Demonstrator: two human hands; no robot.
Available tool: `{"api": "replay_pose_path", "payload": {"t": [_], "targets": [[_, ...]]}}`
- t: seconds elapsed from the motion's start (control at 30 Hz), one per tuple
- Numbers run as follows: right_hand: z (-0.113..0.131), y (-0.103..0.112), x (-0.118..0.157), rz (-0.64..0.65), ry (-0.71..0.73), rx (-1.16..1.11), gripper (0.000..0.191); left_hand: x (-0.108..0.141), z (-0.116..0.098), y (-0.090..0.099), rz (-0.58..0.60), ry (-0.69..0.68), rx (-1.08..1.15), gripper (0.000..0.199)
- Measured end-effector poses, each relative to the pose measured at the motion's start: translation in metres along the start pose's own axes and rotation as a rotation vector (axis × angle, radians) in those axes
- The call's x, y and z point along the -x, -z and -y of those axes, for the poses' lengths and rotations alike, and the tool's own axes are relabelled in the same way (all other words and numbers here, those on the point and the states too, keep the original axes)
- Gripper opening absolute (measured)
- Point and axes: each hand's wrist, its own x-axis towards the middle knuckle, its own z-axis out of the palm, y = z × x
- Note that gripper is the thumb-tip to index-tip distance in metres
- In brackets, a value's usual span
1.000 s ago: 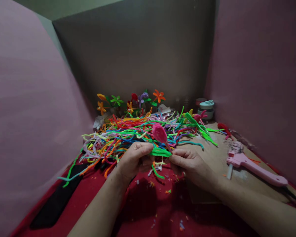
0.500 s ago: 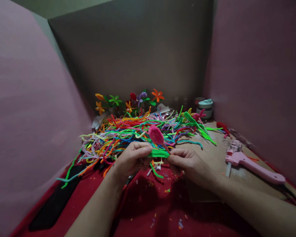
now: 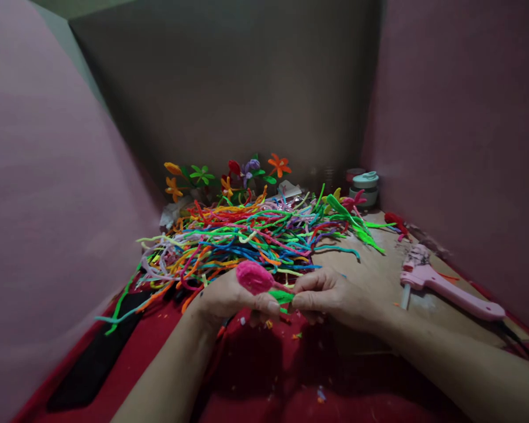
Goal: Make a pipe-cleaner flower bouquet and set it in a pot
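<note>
Two-handed, pinches green piece and apparently stemmed pink oval between close-set hands, with glue gun at three o'clock.

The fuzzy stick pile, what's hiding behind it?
Behind the pile are colourful fuzzy flowers. It covers their lower parts, so I can't see what holds them up.

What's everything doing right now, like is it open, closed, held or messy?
Left hand: fingers closed on the green fuzzy piece
Right hand: fingers pinching
Pink fuzzy piece: held up, leaning left
Fuzzy sticks: loose, tangled
Glue gun: lying down; can't tell if hot
Cup: lid on
Orange flower: petals spread
</note>
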Motion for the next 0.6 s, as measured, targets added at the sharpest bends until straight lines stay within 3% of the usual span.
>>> {"api": "replay_pose_path", "payload": {"t": [0.13,0.37,0.6], "targets": [[0.001,-0.001,0.001,0.024,0.007,-0.019,0.024,-0.002,0.007,0.000,0.084,-0.017,0.108,0.014],[0.009,0.004,0.001,-0.027,0.012,0.028,0.024,-0.002,-0.001,-0.008,-0.086,-0.031,0.112,0.017],[0.009,0.004,0.001,0.008,0.017,0.041,0.025,-0.003,-0.001,-0.015,-0.021,-0.032,0.131,0.019]]}}
